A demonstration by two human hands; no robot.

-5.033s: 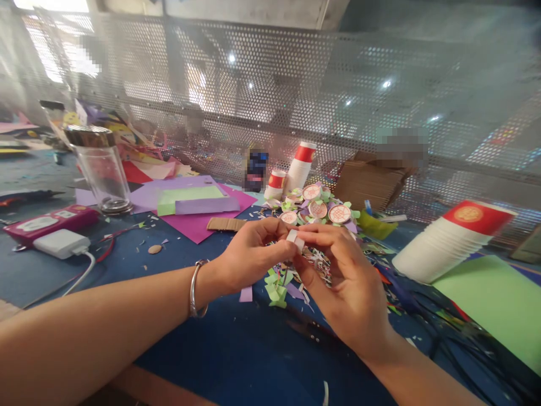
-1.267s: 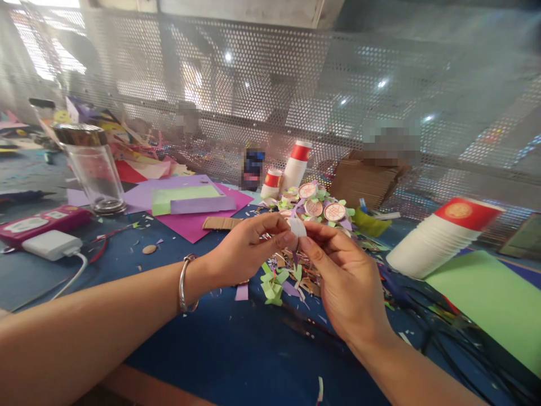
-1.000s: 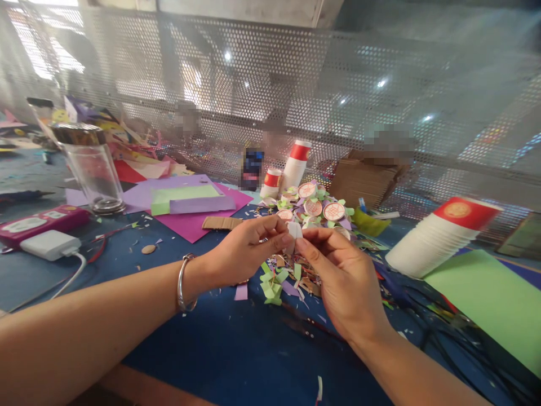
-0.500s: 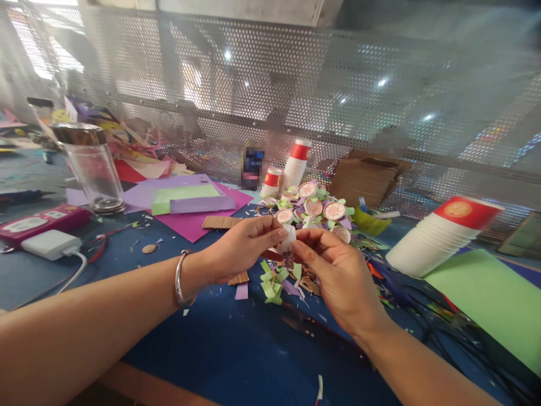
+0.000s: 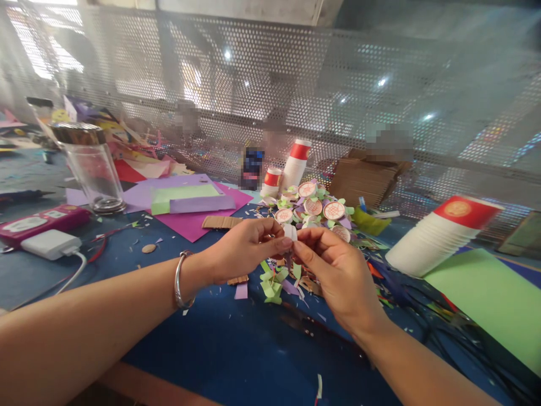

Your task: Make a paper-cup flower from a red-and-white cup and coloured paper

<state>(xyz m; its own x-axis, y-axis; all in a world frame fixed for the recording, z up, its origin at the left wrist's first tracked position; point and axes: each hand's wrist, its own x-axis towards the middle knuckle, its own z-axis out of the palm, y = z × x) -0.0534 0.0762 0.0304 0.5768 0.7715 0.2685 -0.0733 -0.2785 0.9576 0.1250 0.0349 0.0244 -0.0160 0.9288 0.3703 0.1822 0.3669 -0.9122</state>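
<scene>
Between the fingertips of my left hand (image 5: 253, 248) and my right hand (image 5: 332, 265) is a small white paper piece (image 5: 289, 232). Both hands pinch it, thumbs nearly touching, and the fingers cover most of it. A narrow strip seems to hang below it, too small to make out. Just behind the hands lies a heap of round paper discs (image 5: 313, 207) with red printed patterns and green and purple tabs. Below the fingers are loose light green paper scraps (image 5: 273, 285) and purple bits.
Stacked red-and-white paper cups (image 5: 443, 234) lean at right beside green paper (image 5: 490, 304) and dark cables (image 5: 435, 330). A glass jar (image 5: 97, 175), a magenta box (image 5: 42, 223) and a white charger (image 5: 51, 245) stand at left. Behind are a cardboard box (image 5: 359, 179) and a perforated metal screen (image 5: 253, 73).
My left fingers have shifted slightly right, closer to the right thumb. The white piece has turned a little and shows less of itself.
</scene>
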